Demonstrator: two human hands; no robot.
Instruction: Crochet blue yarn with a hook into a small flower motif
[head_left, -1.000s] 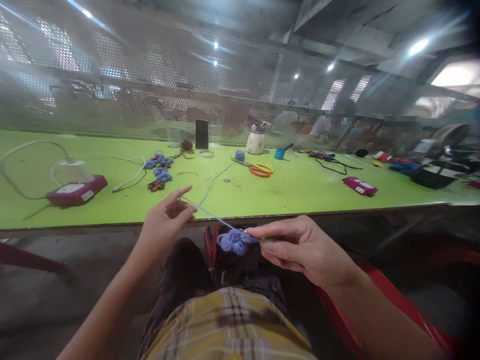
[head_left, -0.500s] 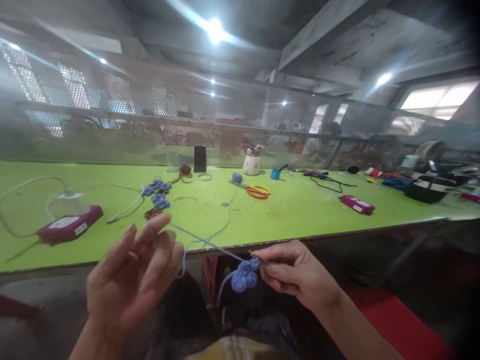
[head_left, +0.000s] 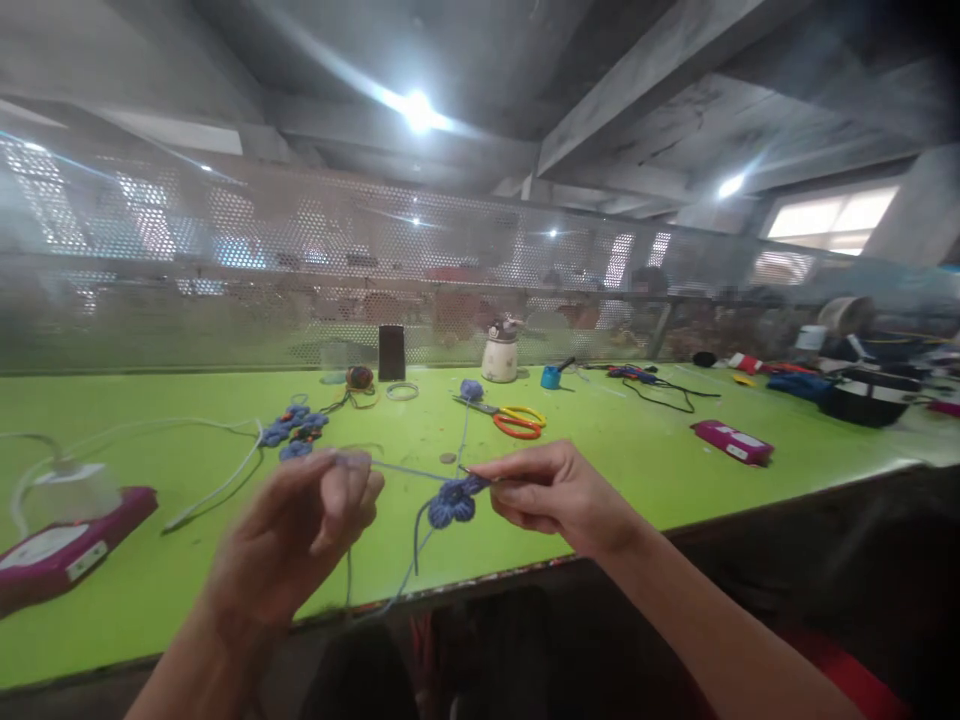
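Inspecting from the near side, we find the left hand (head_left: 296,530) raised at the front edge of the tabletop (head_left: 622,445), its fingers half curled and blurred. A straight blue strand (head_left: 409,469) runs to its fingertips; how firmly it is held we cannot tell. The right hand (head_left: 559,500) is pinched closed on a blue crocheted flower (head_left: 451,505), which shows above the middle of the front edge, a thin metal tip (head_left: 465,469) emerging at the fingertips.

We judge a lost loop the chief risk: too hard a pull by the left hand could draw stitches off the tip, and too slack a strand would leave them uneven. A loose tail (head_left: 417,545) hangs from the flower near the feed line (head_left: 464,432) and could be worked in by mistake. That line descends to the front edge, where the worn rim might snag it.

Farther in, toward the left edge, flower pieces (head_left: 281,430) and a white cable (head_left: 225,490) offer slack yarn something to tangle with. Toward the back edge, the scissors (head_left: 517,422) point at the yarn ball (head_left: 471,390); a sharp tug could drag yarn across the blades.
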